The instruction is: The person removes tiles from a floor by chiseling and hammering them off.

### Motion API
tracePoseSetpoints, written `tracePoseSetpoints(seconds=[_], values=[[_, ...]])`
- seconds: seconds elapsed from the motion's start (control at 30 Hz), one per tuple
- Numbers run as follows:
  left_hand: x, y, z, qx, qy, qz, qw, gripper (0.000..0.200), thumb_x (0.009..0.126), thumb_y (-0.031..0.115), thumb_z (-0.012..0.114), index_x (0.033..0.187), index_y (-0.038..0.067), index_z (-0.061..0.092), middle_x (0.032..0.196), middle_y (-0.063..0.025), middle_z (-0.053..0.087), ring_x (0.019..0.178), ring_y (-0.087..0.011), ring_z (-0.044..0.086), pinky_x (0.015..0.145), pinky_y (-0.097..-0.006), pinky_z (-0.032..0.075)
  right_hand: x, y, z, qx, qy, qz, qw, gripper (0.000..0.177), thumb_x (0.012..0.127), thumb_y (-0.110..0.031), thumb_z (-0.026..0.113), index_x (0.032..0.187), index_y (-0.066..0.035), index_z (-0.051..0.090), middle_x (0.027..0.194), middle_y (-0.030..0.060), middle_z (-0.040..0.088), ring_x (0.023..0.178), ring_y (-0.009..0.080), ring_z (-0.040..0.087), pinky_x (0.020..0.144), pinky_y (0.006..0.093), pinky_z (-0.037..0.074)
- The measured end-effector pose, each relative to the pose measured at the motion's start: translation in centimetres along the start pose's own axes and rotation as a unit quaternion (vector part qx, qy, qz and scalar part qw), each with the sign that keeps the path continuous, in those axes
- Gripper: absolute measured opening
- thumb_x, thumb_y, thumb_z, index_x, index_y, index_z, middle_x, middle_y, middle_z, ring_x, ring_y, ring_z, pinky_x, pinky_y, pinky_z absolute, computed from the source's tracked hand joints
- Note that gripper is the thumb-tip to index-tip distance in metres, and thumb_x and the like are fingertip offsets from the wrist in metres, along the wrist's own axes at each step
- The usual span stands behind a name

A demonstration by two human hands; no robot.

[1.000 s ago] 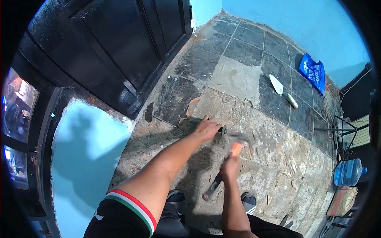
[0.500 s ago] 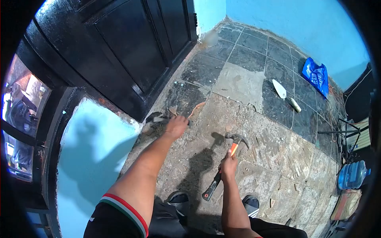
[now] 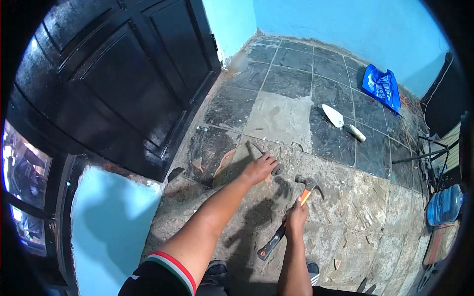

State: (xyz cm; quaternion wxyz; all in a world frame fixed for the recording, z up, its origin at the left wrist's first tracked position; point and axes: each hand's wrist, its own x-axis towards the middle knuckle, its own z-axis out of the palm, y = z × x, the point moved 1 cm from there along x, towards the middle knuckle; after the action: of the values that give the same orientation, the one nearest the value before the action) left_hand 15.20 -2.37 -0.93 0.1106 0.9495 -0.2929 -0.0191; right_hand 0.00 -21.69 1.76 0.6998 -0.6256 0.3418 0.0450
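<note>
My left hand (image 3: 260, 168) is closed around a dark metal chisel (image 3: 277, 170), over the edge where the tiles meet the bare floor. The tool's narrow end points to the upper left, and its round head sticks out on the right of my fist. In my right hand (image 3: 296, 217) is a claw hammer (image 3: 271, 241), gripped midway along its orange and black handle. The hammer's head sits just right of the chisel's round end, apart from it. Left of the chisel lie broken shards (image 3: 198, 164) on a dark tile (image 3: 207, 148).
A trowel (image 3: 333, 116) and a blue bag (image 3: 382, 89) lie on the dark tiles. The black door (image 3: 123, 89) and blue wall bound the left. A water jug (image 3: 444, 206) and a black stand (image 3: 432, 153) are at right. Rough, debris-strewn floor (image 3: 355, 217) spreads in front.
My left hand has moved right with the chisel, from the tile near the door to nearer the hammer. My right hand still grips the hammer. The view has shifted slightly.
</note>
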Motion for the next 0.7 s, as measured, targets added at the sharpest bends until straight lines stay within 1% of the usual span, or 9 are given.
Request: tracePoseSetpoints(seconds=[0.13,0.17,0.27,0.3,0.4,0.5,0.6,0.7], values=[[0.6,-4.1,2.2,-0.038,0.026,-0.074,0.996,0.045,0.093,0.003,0.051,0.137,0.008,0.055,0.146,-0.01,0.05,0.144,-0.0326,0.041,0.111,-0.0419,0.048,0.2,-0.5,0.1,-0.003,-0.024,-0.001,1.0,0.034,0.11,-0.036,0.045,0.09,-0.008,0.045,0.053,0.0015,0.044,0.036,0.0163,0.046,0.034,0.0331,0.037],[0.1,-4.7,2.4,-0.037,0.016,-0.083,0.996,0.047,0.093,0.0,0.049,0.14,0.008,0.053,0.148,-0.0112,0.049,0.146,-0.0325,0.039,0.115,-0.0424,0.044,0.5,-0.2,0.1,-0.019,-0.021,-0.007,1.0,0.033,0.11,-0.036,0.044,0.093,-0.007,0.046,0.054,0.0015,0.044,0.036,0.0157,0.045,0.034,0.0328,0.037],[-2.1,-5.4,2.1,-0.064,0.062,-0.044,0.995,0.047,0.089,-0.002,0.05,0.135,0.005,0.056,0.144,-0.0137,0.051,0.141,-0.0341,0.044,0.112,-0.0418,0.046,0.1,-0.2,0.3,-0.02,-0.043,0.022,0.999,0.034,0.11,-0.036,0.044,0.094,-0.007,0.046,0.054,0.0016,0.044,0.036,0.0154,0.046,0.034,0.0327,0.037],[-2.8,-5.7,2.3,-0.046,0.079,-0.028,0.995,0.048,0.088,0.0,0.053,0.136,0.004,0.055,0.142,-0.0153,0.052,0.135,-0.0359,0.05,0.111,-0.0431,0.046,0.2,0.1,0.5,-0.008,-0.047,0.033,0.998,0.034,0.11,-0.037,0.044,0.095,-0.007,0.047,0.054,0.0009,0.044,0.037,0.0151,0.045,0.035,0.0326,0.038],[-3.9,-2.6,-1.3,0.0,-0.02,-0.055,0.998,0.044,0.091,0.006,0.054,0.135,0.002,0.054,0.136,-0.0162,0.056,0.128,-0.0359,0.055,0.107,-0.0458,0.049,-1.3,-1.7,1.6,-0.027,-0.042,0.036,0.998,0.035,0.11,-0.039,0.042,0.088,-0.012,0.044,0.055,-0.0005,0.042,0.037,0.0136,0.041,0.036,0.0314,0.038],[-4.3,-0.3,-3.5,-0.002,-0.099,-0.079,0.992,0.043,0.091,0.011,0.058,0.133,0.002,0.055,0.121,-0.0174,0.063,0.114,-0.0354,0.062,0.096,-0.0469,0.053,-1.4,-1.7,2.3,-0.021,-0.038,0.008,0.999,0.037,0.11,-0.04,0.042,0.087,-0.012,0.044,0.055,-0.0003,0.043,0.037,0.0139,0.042,0.035,0.0311,0.038],[-6.4,1.9,-3.3,-0.044,-0.007,-0.08,0.996,0.03,0.091,0.014,0.06,0.12,0.004,0.06,0.112,-0.0171,0.067,0.105,-0.0352,0.066,0.089,-0.0496,0.052,-2.8,-4.0,3.4,0.013,-0.048,-0.027,0.998,0.034,0.109,-0.039,0.046,0.094,-0.009,0.047,0.055,-0.0004,0.043,0.038,0.0127,0.045,0.036,0.0309,0.038],[-7.7,1.5,-2.4,0.01,0.046,0.062,0.997,0.032,0.091,0.017,0.062,0.12,0.003,0.058,0.109,-0.0179,0.068,0.101,-0.0359,0.068,0.089,-0.0511,0.051,-4.2,-9.3,5.6,-0.061,-0.041,-0.116,0.991,0.035,0.109,-0.038,0.048,0.087,-0.01,0.047,0.055,-0.0001,0.045,0.039,0.0117,0.046,0.035,0.0309,0.037]])
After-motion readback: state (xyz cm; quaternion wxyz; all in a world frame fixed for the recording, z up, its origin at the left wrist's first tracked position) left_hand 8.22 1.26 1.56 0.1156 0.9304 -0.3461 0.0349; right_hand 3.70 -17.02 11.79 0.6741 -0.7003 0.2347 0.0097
